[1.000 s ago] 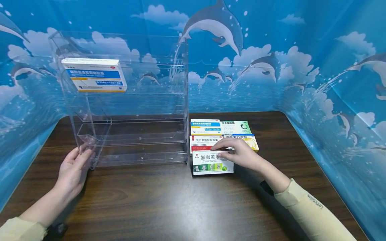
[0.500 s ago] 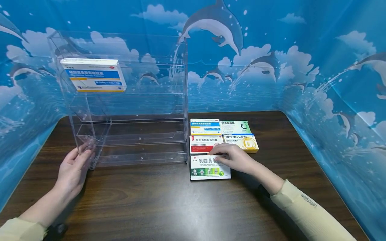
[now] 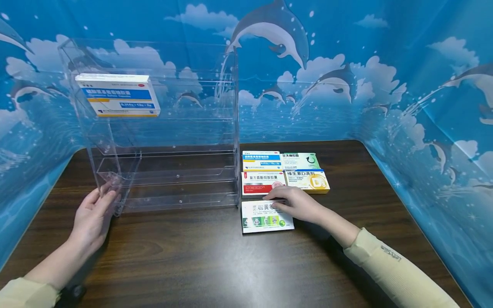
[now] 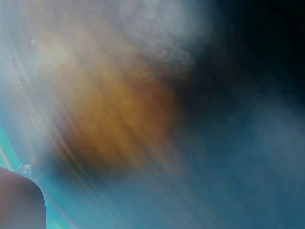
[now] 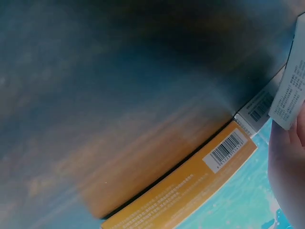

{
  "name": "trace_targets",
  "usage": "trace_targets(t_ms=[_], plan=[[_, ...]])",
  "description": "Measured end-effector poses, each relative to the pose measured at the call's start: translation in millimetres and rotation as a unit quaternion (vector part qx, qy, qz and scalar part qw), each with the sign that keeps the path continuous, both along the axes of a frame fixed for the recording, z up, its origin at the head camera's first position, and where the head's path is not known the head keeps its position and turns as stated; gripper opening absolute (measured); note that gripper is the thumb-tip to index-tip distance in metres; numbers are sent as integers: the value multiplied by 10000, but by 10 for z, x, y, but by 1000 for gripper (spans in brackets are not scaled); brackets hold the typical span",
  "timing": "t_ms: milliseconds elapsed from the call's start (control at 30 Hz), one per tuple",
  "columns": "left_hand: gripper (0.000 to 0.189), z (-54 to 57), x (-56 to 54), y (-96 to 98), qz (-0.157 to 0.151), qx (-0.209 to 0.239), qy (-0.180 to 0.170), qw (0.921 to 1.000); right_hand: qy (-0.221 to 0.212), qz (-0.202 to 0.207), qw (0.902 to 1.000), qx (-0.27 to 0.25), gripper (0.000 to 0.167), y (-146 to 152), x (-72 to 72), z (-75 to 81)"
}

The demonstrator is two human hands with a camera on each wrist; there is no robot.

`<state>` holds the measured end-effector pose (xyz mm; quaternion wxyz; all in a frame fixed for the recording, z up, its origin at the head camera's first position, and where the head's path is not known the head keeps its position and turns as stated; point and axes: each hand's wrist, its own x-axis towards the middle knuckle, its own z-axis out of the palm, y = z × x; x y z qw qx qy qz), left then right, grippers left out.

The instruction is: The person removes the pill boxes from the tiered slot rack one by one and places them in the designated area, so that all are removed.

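Observation:
My left hand (image 3: 91, 217) grips the lower left edge of a clear acrylic display rack (image 3: 181, 201) in the head view. A white and blue medicine box (image 3: 119, 100) leans in its upper left. Right of the rack, my right hand (image 3: 298, 205) holds a white medicine box with a green band (image 3: 265, 220) by its upper right, thumb on the front and fingers at the top edge. The box's printed side (image 5: 289, 88) shows in the right wrist view. The left wrist view is mostly blur, with a bit of finger (image 4: 19, 202) in the corner.
Behind the held box lie a red and white box (image 3: 262, 183), a yellow vitamin D box (image 3: 308, 180), a blue and white box (image 3: 261, 161) and a green box (image 3: 298, 161). A dolphin-print curtain (image 3: 300, 111) surrounds the brown table (image 3: 215, 256).
My right hand has drawn the green-banded box slightly left and toward me, and its face has tilted back flatter. The left hand keeps its place on the rack.

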<state>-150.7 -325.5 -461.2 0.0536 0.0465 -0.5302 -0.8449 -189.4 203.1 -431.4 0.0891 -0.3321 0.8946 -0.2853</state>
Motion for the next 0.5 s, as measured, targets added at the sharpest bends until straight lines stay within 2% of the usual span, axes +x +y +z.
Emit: trace_targets(t_ms=[233, 500], plan=[[32, -12, 6, -3, -27, -40, -2, 10000, 65, 5, 9999, -127, 30, 12, 24, 1], [32, -19, 8, -10, -76, -22, 59, 10000, 249, 147, 9992, -287, 39, 79, 169, 17]])
